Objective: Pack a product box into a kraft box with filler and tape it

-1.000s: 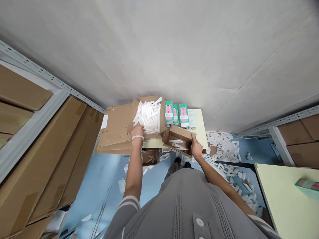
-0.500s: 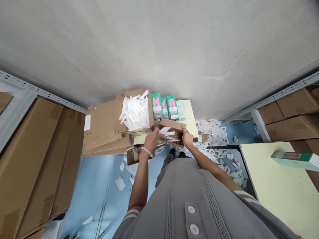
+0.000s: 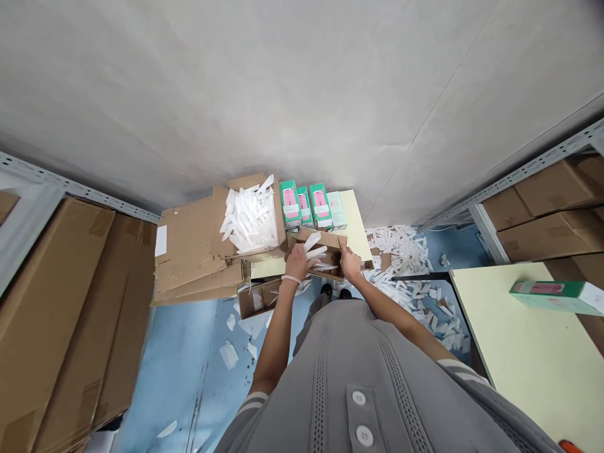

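My left hand (image 3: 296, 263), with a pale band at the wrist, is closed at the left side of a small open cardboard box (image 3: 336, 240). White paper-like strips (image 3: 315, 250) stick out from its fingers into the box. My right hand (image 3: 350, 260) grips the box's right edge, thumb and fingers on the cardboard. More white pieces lie at the bottom of the box, partly hidden by my left hand. Just beyond stands a large open carton (image 3: 278, 229) heaped with white strips (image 3: 249, 217).
Green-and-pink product boxes (image 3: 321, 204) stand along the wall on a pale yellow table (image 3: 353, 217). Another lies on the right table (image 3: 500, 314). White scraps (image 3: 401, 251) cover the floor. Stacked cartons (image 3: 61, 302) stand left, and shelved cartons (image 3: 552, 195) right. An open box (image 3: 257, 299) sits below.
My left hand has moved right, closer over the small box, with white strips at its fingers. My right hand keeps its hold on the box edge. The view has shifted slightly.
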A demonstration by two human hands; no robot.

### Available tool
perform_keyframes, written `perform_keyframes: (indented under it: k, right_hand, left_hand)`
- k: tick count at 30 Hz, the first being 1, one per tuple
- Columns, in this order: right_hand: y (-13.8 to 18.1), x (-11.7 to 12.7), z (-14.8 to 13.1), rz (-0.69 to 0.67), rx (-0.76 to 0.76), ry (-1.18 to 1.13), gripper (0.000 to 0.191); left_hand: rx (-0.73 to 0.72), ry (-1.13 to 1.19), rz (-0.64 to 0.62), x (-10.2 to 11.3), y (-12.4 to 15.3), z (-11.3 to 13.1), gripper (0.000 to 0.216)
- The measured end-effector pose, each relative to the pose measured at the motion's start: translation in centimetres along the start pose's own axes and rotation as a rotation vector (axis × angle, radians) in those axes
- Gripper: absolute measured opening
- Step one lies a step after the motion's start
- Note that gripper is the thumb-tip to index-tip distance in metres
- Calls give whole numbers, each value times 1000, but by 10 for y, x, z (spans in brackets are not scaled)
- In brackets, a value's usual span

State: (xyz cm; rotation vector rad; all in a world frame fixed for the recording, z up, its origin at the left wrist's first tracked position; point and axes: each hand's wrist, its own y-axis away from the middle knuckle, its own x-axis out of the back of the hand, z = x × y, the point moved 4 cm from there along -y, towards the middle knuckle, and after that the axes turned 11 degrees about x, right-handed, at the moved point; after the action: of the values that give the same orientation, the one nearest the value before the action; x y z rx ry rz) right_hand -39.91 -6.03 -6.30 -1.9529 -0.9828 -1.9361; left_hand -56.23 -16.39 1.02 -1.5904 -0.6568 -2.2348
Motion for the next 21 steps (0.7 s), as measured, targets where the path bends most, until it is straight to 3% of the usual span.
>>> perform_keyframes:
  k: [9,16,21]
  right_hand:
    - [2,6,-3,-39,-23,22,75]
    - [3,7,-1,-8,-11,5,71]
    - [3,5,0,20,-9,8,71]
  left_hand:
    - [26,66,41,5,2,10,27]
    - [14,87,105,5,6,1,28]
    - [-67,5,172,19,22,-2,28]
